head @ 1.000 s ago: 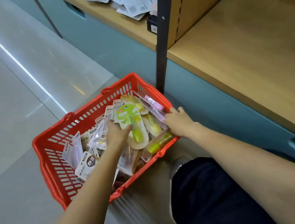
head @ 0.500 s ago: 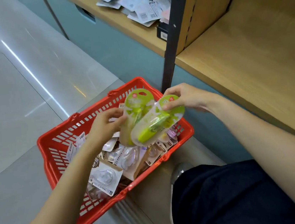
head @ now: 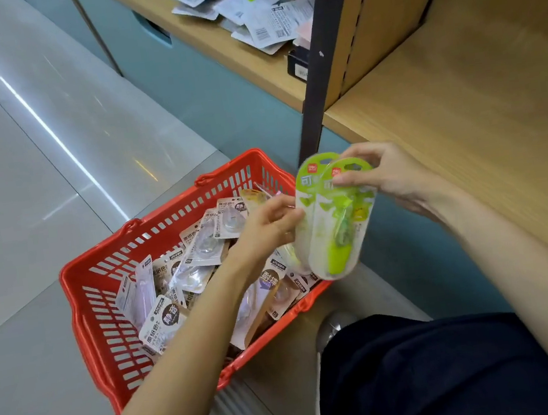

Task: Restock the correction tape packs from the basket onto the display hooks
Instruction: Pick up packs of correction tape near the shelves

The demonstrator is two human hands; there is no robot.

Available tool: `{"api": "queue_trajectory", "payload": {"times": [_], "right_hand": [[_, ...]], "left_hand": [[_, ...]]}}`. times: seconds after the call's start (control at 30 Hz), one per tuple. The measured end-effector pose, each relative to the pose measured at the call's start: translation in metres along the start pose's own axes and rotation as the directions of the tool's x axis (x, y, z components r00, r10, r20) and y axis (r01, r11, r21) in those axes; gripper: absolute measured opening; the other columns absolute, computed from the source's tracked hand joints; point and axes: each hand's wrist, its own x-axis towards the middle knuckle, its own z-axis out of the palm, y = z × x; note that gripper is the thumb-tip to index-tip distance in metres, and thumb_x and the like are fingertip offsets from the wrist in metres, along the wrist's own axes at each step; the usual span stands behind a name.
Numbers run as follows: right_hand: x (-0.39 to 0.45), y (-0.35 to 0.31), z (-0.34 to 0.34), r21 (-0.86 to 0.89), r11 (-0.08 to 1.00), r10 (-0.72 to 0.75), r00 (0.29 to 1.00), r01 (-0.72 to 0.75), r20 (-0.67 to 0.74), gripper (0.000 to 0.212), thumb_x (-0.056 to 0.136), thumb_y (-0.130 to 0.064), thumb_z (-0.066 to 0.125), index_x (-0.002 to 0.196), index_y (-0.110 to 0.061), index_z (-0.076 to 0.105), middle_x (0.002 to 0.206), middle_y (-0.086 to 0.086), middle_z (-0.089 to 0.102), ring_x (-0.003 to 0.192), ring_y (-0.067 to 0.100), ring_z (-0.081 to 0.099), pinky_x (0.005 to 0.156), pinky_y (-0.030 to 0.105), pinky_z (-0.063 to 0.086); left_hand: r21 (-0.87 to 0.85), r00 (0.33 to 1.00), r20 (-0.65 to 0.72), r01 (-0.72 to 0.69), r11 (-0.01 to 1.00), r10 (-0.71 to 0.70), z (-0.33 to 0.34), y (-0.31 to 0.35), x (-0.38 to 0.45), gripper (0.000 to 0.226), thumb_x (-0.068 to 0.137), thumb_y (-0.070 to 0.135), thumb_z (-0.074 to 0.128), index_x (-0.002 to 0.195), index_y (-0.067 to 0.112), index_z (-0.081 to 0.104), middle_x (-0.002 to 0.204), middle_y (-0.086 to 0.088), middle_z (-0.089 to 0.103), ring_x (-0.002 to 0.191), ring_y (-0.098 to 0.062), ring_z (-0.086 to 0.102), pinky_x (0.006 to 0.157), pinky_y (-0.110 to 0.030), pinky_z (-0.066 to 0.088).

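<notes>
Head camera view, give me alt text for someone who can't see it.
Two hands hold a pair of overlapping green correction tape packs above the right end of a red basket: the right hand pinches their tops, the left hand grips their left edge. The basket, full of other packs, stands on the floor beside a wooden shelf.

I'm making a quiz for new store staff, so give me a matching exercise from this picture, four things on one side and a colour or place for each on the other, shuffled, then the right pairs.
Things:
1. basket
2. green packs
3. loose packs
4. right hand

Descriptions:
A. lying on the wooden shelf at the top
B. red, standing on the floor
C. gripping the top of the held packs
D. held upright above the basket's near corner

Pairs: 1-B, 2-D, 3-A, 4-C
</notes>
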Motion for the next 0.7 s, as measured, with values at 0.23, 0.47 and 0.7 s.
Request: {"api": "queue_trajectory", "payload": {"times": [0.23, 0.47, 0.7], "right_hand": [[-0.007, -0.014, -0.014, -0.472, 0.869, -0.17, 0.985, 0.151, 0.002, 0.019, 0.073, -0.012, 0.078, 0.074, -0.022, 0.062, 0.074, -0.011, 0.062, 0.068, 0.001, 0.057, 0.065, 0.018, 0.046], [-0.003, 0.006, -0.024, -0.444, 0.891, -0.13, 0.991, 0.098, -0.043, 0.025, 0.073, -0.015, 0.078, 0.068, -0.03, 0.059, 0.077, -0.01, 0.063, 0.078, 0.01, 0.06, 0.074, 0.029, 0.05], [-0.007, 0.016, -0.015, -0.551, 0.826, -0.16, 0.987, 0.119, -0.026, 0.011, 0.076, -0.015, 0.075, 0.081, -0.016, 0.065, 0.083, -0.002, 0.065, 0.085, 0.016, 0.06, 0.078, 0.031, 0.046]], "left_hand": [[0.63, 0.881, -0.469, 0.386, 0.674, -0.066, -0.059, -0.037, 0.072, 0.042, 0.095, 0.032, 0.049, 0.122, 0.0, 0.049, 0.123, -0.013, 0.057, 0.108, -0.027, 0.055, 0.093, -0.04, 0.048], [0.831, 0.881, -0.462, 0.471, 0.295, -0.103, -0.033, -0.088, 0.126, 0.09, 0.08, 0.054, 0.06, 0.146, 0.011, 0.016, 0.133, -0.017, 0.05, 0.123, -0.039, 0.047, 0.108, -0.048, 0.03], [0.662, 0.858, -0.433, 0.511, 0.549, -0.277, -0.053, -0.048, 0.09, 0.014, 0.086, 0.019, 0.064, 0.086, 0.009, 0.054, 0.093, -0.007, 0.061, 0.084, -0.025, 0.058, 0.068, -0.027, 0.048]]}}
